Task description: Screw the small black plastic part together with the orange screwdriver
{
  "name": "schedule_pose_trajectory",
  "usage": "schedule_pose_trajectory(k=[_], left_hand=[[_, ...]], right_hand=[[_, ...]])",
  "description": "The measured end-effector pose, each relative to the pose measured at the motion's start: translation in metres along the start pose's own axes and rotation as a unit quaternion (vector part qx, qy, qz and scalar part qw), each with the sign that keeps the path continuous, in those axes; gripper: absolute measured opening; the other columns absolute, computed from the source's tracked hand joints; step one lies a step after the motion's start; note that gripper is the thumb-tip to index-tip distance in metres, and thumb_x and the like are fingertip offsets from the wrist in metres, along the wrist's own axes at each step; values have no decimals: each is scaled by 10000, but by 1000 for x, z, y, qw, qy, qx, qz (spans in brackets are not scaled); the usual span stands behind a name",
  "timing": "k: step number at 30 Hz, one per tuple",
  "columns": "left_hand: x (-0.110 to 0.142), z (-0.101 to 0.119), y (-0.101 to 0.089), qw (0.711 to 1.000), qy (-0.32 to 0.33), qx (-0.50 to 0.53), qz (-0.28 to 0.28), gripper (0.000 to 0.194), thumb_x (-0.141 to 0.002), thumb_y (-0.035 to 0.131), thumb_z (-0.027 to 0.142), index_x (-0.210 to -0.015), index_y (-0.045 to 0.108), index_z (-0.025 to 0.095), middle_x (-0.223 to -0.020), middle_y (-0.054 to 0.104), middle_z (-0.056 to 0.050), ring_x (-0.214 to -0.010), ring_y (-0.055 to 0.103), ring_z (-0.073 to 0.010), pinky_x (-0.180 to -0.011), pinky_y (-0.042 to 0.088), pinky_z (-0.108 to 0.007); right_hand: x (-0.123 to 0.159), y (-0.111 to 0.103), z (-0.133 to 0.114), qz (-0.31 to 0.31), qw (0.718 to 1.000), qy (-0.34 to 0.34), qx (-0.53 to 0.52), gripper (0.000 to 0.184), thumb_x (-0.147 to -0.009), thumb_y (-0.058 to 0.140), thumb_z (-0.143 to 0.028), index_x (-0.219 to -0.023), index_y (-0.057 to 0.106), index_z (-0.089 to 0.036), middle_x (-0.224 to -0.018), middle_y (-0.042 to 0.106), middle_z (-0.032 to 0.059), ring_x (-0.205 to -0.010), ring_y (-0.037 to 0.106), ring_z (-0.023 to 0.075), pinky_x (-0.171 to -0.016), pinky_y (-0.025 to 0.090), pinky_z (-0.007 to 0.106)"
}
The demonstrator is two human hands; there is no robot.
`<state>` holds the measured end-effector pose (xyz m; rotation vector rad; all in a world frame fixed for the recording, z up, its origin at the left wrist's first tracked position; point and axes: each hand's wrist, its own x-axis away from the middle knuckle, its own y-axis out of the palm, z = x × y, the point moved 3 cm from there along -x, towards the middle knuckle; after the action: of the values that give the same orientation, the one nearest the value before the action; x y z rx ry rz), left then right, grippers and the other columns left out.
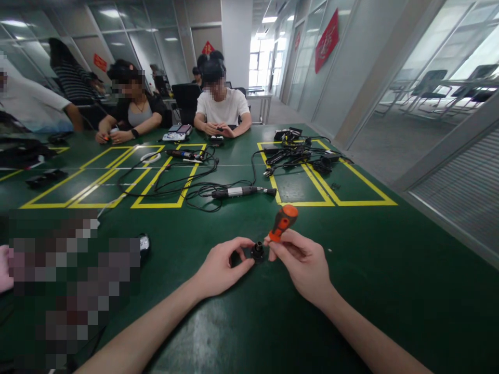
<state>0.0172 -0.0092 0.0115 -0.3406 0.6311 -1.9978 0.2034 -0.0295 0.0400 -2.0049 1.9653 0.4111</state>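
Note:
My left hand (pixel 222 265) pinches a small black round part (pixel 257 252) between thumb and fingers, just above the green table (pixel 351 270). My right hand (pixel 304 262) is closed around an orange-handled screwdriver (pixel 283 222). The handle sticks up and away from me; its tip points down at the black part and is hidden by my fingers. The two hands almost touch at the part.
A black electric screwdriver (pixel 241 191) with tangled cables lies in the yellow-taped boxes (pixel 171 182) ahead. A pile of black adapters (pixel 296 150) sits in the right box. People sit at the far side and left. A small black object (pixel 144 242) lies to my left.

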Motion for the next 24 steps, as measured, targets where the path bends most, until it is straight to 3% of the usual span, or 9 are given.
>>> schedule_pose_trajectory(k=[6, 15, 20, 24], left_hand=[[0, -1, 0, 1000, -7, -6, 4, 335, -900, 644, 320, -1211, 680, 200, -861, 715, -3, -670, 590, -124, -625, 434, -237], [1, -1, 0, 1000, -4, -9, -2, 326, -913, 641, 340, -1207, 678, 203, -866, 718, -3, -654, 589, -123, -611, 438, -237], [1, 0, 0, 1000, 3, -7, 0, 318, -909, 640, 320, -1204, 681, 208, -879, 723, -8, -674, 605, -127, -625, 446, -237], [1, 1, 0, 1000, 3, -8, 1, 310, -905, 644, 312, -1193, 685, 206, -872, 722, -6, -670, 601, -126, -624, 441, -237]], right_hand=[[4, 1, 0, -13, 999, 14, -30, 145, -925, 720, -350, -934, 720, -205, -796, 769, 53, -624, 694, 161, -624, 629, 302], [1, -1, -4, 12, 1000, 4, 24, 249, -883, 768, -405, -733, 711, -216, -748, 705, 35, -585, 650, 154, -551, 596, 283], [1, 0, 1, -3, 1000, 26, -18, 329, -948, 682, -499, -846, 742, -192, -701, 705, 35, -513, 661, 155, -534, 602, 307], [3, 0, 5, 18, 998, 26, -49, 292, -895, 756, -489, -890, 692, -204, -771, 753, 41, -552, 688, 153, -577, 628, 303]])
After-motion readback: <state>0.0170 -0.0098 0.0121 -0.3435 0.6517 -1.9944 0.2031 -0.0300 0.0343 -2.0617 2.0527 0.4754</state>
